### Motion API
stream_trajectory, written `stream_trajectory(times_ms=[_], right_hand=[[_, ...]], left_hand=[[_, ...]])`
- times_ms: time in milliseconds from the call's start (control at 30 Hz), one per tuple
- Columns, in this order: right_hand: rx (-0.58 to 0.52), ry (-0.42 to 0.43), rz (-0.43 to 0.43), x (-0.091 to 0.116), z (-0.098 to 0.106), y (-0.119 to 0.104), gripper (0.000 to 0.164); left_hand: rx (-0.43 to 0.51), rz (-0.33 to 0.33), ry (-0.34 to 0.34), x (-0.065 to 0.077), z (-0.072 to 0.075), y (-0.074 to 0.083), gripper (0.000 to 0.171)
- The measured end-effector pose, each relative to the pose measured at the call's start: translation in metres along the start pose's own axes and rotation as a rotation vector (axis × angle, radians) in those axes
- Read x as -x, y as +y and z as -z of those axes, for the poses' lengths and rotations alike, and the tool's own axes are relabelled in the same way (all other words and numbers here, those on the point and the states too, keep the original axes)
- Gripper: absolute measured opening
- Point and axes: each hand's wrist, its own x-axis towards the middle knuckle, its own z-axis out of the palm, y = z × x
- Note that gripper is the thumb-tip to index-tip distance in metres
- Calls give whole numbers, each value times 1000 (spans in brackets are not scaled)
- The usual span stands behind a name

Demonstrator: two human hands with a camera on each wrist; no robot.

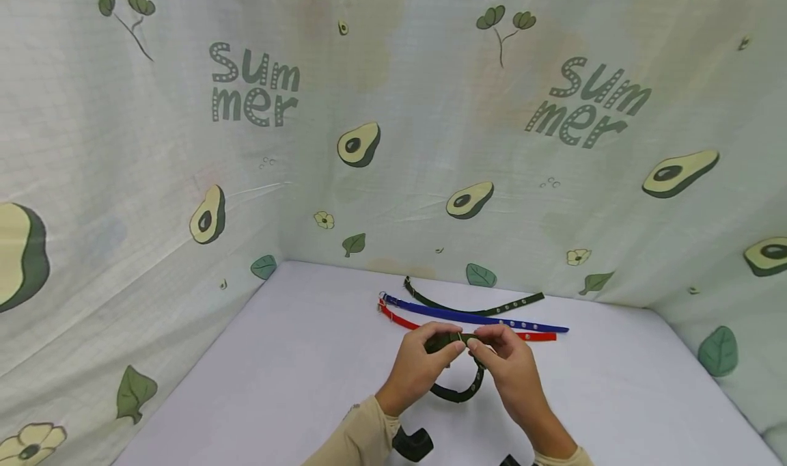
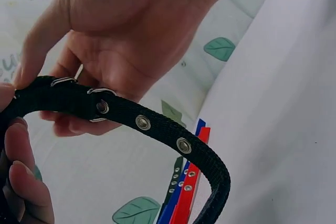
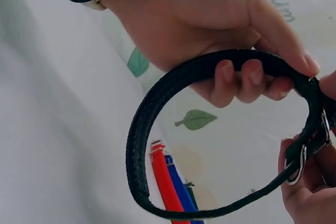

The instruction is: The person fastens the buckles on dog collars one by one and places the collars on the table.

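Observation:
Both hands hold a dark green pet collar (image 1: 456, 395) bent into a loop, above the table. My left hand (image 1: 418, 362) pinches it between thumb and fingers on the left. The right hand (image 1: 512, 369) pinches the same strap close by, with the two thumb tips almost meeting. In the left wrist view, metal-rimmed eyelets run along the collar (image 2: 163, 132), and metal loops sit around it near the right hand (image 2: 136, 30). The right wrist view has the left hand (image 3: 184, 14) curled round the collar's band (image 3: 139, 145), while the right hand (image 3: 312, 192) is partly cut off beside the buckle.
Behind the hands, three more collars lie stretched out on the white table (image 1: 264, 370): a dark green one (image 1: 513, 305), a blue one (image 1: 443, 311) and a red one (image 1: 541, 337). A printed curtain (image 1: 393, 234) rises behind. Dark wrist devices (image 1: 413, 445) show below the sleeves.

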Motion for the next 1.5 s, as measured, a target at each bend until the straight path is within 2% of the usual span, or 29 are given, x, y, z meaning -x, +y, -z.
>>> stream_trajectory(times_ms=[267,400,567,667,800,867,933,1100,1167,1233,1367,1500], right_hand=[[165,6,111,3,-1,14,36],[203,-27,156,5,-3,17,41],[233,-43,194,6,-5,19,38],[266,-47,207,6,-6,19,37],[284,-43,181,6,-4,17,35],[277,-31,165,5,-3,16,33],[265,-17,149,3,-1,14,32],[258,-15,107,2,0,11,31],[267,-24,84,1,-1,11,31],[274,-37,65,1,-1,12,30],[265,-82,38,-2,-4,14,29],[252,-120,6,-6,-8,15,30]], left_hand=[[99,52,54,-6,3,0,25],[142,80,61,-8,4,2,28],[169,103,66,-5,5,3,27],[167,111,72,-4,5,2,27],[150,114,61,-4,5,-2,29],[96,92,35,-4,6,-3,30],[-3,45,9,-5,7,-3,30],[-362,-161,16,-7,11,-5,28],[-477,-241,37,-7,10,-6,27],[-559,-292,50,-6,10,-7,26],[-672,-323,76,-4,8,-9,22],[-723,-315,121,-3,11,-11,20]])
